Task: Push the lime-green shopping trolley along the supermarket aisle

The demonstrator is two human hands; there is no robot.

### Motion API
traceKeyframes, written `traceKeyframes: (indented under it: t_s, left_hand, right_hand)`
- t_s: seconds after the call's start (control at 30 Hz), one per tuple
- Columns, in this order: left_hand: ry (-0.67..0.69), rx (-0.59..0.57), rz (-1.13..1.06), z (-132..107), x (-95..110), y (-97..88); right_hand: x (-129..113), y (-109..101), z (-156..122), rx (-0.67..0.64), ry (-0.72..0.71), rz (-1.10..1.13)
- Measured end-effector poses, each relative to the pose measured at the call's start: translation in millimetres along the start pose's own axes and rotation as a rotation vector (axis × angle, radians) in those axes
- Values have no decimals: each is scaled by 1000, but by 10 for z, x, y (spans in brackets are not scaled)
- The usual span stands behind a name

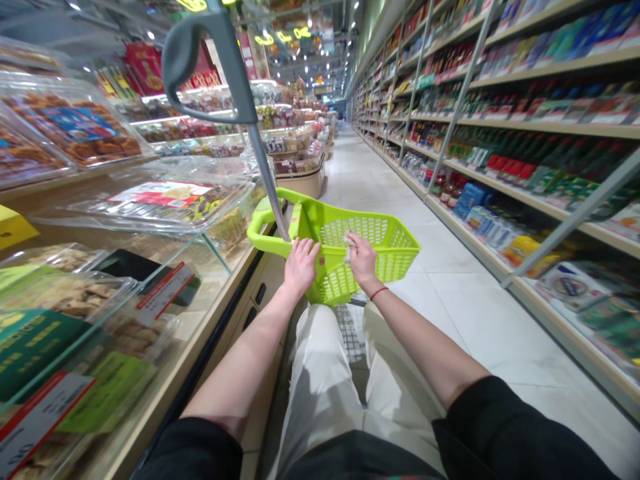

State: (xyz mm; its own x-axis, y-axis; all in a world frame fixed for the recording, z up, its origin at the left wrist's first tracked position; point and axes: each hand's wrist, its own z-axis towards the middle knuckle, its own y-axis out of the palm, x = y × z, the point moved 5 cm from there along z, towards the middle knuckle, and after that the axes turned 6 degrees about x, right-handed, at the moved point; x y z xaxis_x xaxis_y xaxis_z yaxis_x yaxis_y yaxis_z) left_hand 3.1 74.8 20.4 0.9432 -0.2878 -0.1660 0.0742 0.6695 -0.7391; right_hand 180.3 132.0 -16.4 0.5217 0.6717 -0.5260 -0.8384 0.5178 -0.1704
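My left hand (301,267) lies open, fingers together, on the near rim of the lime-green plastic shopping basket (370,233), gripping nothing that I can see. My right hand (363,260) is curled around a small whitish item (347,249), too blurred to identify, just inside the basket's mesh. A red bracelet (379,293) circles that wrist. Left of my hands stand glass display cases (165,200) of packaged food; right of them, tall stocked shelves (540,133). A grey basket handle (210,60) rises ahead of my left hand.
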Motion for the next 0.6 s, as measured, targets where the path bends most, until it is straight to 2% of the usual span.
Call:
traceKeyframes:
  t_s: [0.13, 0.23, 0.33, 0.43, 0.53, 0.6]
  left_hand:
    - [25, 3, -7, -11, 37, -14]
    - [34, 2, -21, -18, 52, -29]
    - [30, 1, -28, -23, 46, -37]
    - [30, -2, -14, -23, 38, -38]
    - [31, -4, 1, -19, 43, -39]
    - [31, 1, 3, -17, 50, -43]
  right_hand:
    - [-442, 466, 48, -102, 8, 50]
    - [-557, 641, -25, -192, 1, -27]
    - [-450, 579, -87, -261, -17, -127]
    - [-219, 382, -111, -303, -23, -214]
    - [7, 196, -102, -264, 71, -326]
    - [52, 168, -92, -250, 125, -371]
